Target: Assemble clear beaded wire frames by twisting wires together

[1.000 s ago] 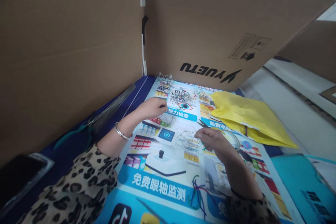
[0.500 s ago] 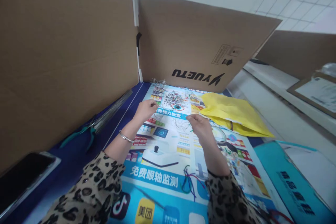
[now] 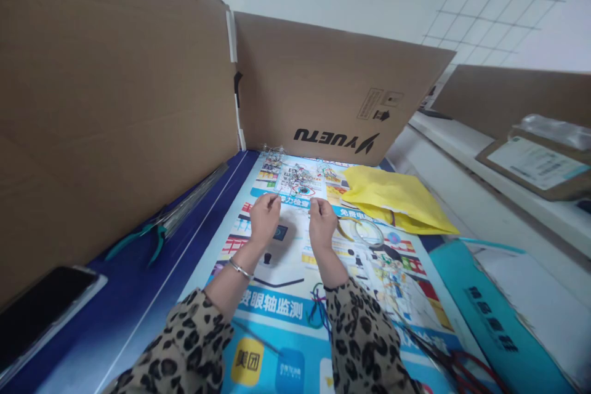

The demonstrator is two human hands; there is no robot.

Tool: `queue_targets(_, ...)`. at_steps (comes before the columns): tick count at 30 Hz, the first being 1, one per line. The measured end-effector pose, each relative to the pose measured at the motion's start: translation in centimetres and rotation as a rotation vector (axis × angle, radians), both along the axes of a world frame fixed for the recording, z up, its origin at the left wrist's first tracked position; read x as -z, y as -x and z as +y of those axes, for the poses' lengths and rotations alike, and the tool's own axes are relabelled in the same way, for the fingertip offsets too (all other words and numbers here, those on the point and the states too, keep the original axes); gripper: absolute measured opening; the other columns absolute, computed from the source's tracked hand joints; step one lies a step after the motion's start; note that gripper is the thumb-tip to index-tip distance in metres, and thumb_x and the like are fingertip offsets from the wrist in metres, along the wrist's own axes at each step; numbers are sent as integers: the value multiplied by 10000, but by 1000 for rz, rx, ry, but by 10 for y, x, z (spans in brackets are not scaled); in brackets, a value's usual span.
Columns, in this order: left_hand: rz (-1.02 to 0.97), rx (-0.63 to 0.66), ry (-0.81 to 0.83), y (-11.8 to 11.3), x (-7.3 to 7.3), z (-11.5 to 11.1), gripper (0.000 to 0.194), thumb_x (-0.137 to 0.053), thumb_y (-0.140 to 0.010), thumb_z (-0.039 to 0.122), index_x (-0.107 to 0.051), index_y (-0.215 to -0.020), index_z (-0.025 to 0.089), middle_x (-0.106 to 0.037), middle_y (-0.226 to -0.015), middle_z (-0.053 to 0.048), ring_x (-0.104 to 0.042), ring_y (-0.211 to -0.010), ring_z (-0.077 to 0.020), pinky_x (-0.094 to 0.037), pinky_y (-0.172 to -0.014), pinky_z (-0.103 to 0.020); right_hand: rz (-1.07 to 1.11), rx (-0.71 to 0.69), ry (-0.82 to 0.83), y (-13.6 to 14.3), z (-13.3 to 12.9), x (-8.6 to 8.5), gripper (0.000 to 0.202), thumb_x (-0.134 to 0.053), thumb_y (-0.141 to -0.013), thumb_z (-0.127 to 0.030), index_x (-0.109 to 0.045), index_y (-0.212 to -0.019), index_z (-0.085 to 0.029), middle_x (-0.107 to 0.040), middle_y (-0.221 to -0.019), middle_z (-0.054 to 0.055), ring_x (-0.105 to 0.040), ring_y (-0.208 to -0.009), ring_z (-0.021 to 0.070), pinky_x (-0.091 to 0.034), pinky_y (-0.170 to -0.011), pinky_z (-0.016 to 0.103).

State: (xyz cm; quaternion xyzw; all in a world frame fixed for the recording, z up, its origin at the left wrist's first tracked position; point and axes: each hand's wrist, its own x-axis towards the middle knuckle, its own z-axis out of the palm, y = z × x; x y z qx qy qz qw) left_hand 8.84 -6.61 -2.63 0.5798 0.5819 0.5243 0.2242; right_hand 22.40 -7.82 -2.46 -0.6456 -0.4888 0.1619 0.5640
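Note:
Over the printed sheet (image 3: 277, 271), my left hand (image 3: 265, 220) and my right hand (image 3: 322, 223) are raised close together, a small gap between them. Both have thumb and fingertips pinched; whatever they grip is too thin or hidden to make out. Just beyond them lies a tangle of thin wire pieces (image 3: 299, 175), with a smaller wire clump (image 3: 274, 157) farther back. Coloured cords (image 3: 317, 306) lie near my right forearm. To the right of my right hand are a clear round coil (image 3: 369, 233) and a curved yellow item (image 3: 347, 228).
Cardboard walls (image 3: 323, 80) stand left and behind. Teal-handled pliers (image 3: 159, 243), long thin wires (image 3: 198, 194) and a phone (image 3: 46, 301) lie left. A yellow pouch (image 3: 397, 194), teal packet (image 3: 484, 301) and red-handled scissors (image 3: 471, 369) are right. A thin dark rod (image 3: 258, 337) lies in front.
My hands have come closer together, the right one moving left, and both now point upward. The camera view has shifted somewhat, bringing the scissors further into sight.

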Motion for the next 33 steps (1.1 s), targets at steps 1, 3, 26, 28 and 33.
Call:
queue_targets(1, -16, -11, -9, -4, 3, -5, 198, -472, -825, 319, -625, -851, 195, -655, -874, -41, -582, -850, -176, -441, -814, -307, 12, -5, 0, 2, -2, 1, 343, -385, -848, -447, -585, -799, -173, -583, -677, 25, -520, -663, 167, -409, -671, 263)
queue_targets(3, -46, -30, -24, -9, 8, -13, 193, -466, -838, 310, -619, -880, 200, -651, -907, -50, -581, -883, -182, -443, -845, -324, 39, -16, 1, 5, -6, 2, 346, -383, -853, -457, -580, -821, -175, -597, -689, 32, -537, -681, 172, -420, -692, 268)
queue_targets(26, -286, -28, 105, -33, 41, -44, 183, -508, -831, 351, -599, -853, 193, -622, -892, -52, -585, -878, -179, -483, -825, -332, 238, -169, 77, 26, -30, 28, 218, -500, -808, -383, -584, -784, -183, -612, -715, 18, -565, -699, 173, -447, -698, 285)
queue_targets(28, -292, -18, 114, -35, 40, -46, 171, -517, -824, 335, -608, -837, 191, -624, -881, -50, -583, -880, -181, -478, -830, -331, 243, -192, 70, 25, -32, 29, 216, -502, -806, -375, -591, -791, -179, -619, -740, 23, -563, -717, 173, -450, -700, 285)
queue_targets(33, -304, 4, 117, -40, 37, -51, 179, -493, -832, 297, -633, -832, 184, -634, -903, -53, -581, -899, -183, -462, -854, -336, 264, -231, 62, 23, -36, 35, 208, -509, -798, -333, -621, -843, -163, -647, -815, 34, -587, -796, 176, -461, -770, 298)
